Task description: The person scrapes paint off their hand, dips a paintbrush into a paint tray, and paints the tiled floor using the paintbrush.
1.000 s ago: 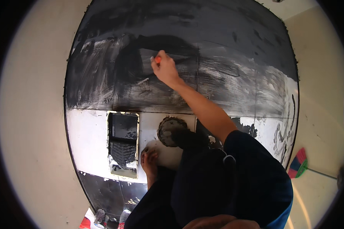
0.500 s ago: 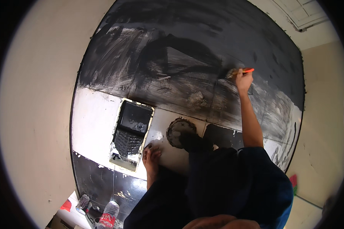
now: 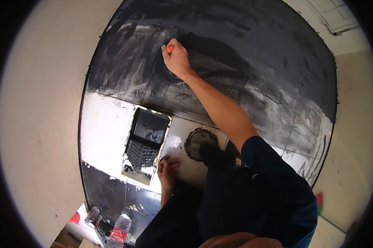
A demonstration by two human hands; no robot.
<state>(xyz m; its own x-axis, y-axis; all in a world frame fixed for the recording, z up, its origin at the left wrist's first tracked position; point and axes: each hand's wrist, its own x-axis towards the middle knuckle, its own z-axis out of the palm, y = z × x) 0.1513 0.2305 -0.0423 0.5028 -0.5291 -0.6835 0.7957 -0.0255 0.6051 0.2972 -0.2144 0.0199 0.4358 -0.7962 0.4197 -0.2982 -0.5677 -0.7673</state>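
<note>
Right hand (image 3: 177, 60) grips orange handle (image 3: 170, 49); tray (image 3: 137, 176) beside left hand (image 3: 167, 172); bottle (image 3: 121, 229) well apart.

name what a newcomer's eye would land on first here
The broad floor, smeared in streaky black, fills the upper middle, where the right hand grips an orange-handled tool. Below, left of the left hand, lies a black-smeared rectangular tray. A clear bottle with a red label stands out at lower left.
</note>
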